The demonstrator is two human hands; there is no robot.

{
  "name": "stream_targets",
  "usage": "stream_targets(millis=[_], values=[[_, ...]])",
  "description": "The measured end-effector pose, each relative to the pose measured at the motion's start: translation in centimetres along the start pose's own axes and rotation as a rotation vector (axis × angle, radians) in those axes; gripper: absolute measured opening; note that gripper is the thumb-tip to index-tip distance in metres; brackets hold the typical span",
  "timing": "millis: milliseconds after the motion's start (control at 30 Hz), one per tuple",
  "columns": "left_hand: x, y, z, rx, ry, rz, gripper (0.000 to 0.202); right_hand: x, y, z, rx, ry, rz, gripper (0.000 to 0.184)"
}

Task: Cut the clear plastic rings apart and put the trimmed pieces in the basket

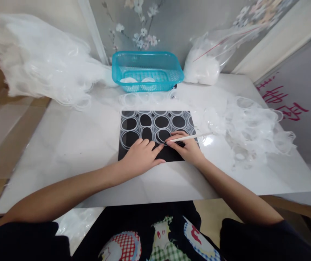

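A black mat [168, 154] lies on the white table [84, 145], covered with several clear plastic rings [129, 124]. My left hand [141, 156] rests flat on the mat's near edge, fingers spread and pointing right. My right hand [189, 146] grips a thin white stick [196, 136] like a pen, its tip touching a ring [163, 135] near the mat's middle. The two hands almost meet at the fingertips.
A teal basket [147, 70] with two white pieces stands behind the mat. A heap of clear plastic [35, 61] fills the back left, a loose pile of clear rings [250, 125] the right, and a bag of white material [204, 63] the back right.
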State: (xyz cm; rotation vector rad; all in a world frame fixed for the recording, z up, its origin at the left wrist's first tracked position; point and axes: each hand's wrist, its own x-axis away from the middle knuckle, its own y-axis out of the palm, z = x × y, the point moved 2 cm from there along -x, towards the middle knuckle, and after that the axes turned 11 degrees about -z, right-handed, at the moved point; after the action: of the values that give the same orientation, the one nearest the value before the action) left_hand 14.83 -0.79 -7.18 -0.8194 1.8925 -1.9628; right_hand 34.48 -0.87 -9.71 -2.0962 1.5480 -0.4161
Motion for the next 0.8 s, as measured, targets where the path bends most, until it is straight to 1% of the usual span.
stream_targets(millis=[100, 300, 500, 567, 667, 733, 800], values=[[0.0, 0.2, 0.1, -0.006, -0.005, -0.015, 0.057, 0.1, 0.1, 0.0, 0.018, -0.015, -0.005, 0.011], [0.1, 0.3, 0.6, -0.035, -0.034, 0.004, 0.06, 0.2, 0.3, -0.2, 0.096, -0.052, 0.009, 0.011], [-0.1, 0.6, 0.2, -0.015, -0.041, 0.013, 0.061, 0.4, 0.4, -0.2, 0.171, -0.095, 0.024, 0.013], [-0.2, 0.6, 0.1, -0.012, -0.032, 0.009, 0.061, 0.6, 0.4, -0.4, 0.248, -0.157, 0.016, 0.014], [-0.1, 0.5, 0.1, -0.012, -0.02, -0.005, 0.062, 1.2, 0.7, -1.1, 0.444, -0.253, -0.062, 0.019], [0.0, 0.5, 0.3, -0.016, -0.012, -0.013, 0.064, 1.8, 1.1, -1.8, 0.545, -0.266, -0.107, 0.021], [0.0, 0.5, 0.4, -0.021, -0.008, -0.021, 0.066, 2.2, 1.4, -2.2, 0.599, -0.263, -0.1, 0.022]])
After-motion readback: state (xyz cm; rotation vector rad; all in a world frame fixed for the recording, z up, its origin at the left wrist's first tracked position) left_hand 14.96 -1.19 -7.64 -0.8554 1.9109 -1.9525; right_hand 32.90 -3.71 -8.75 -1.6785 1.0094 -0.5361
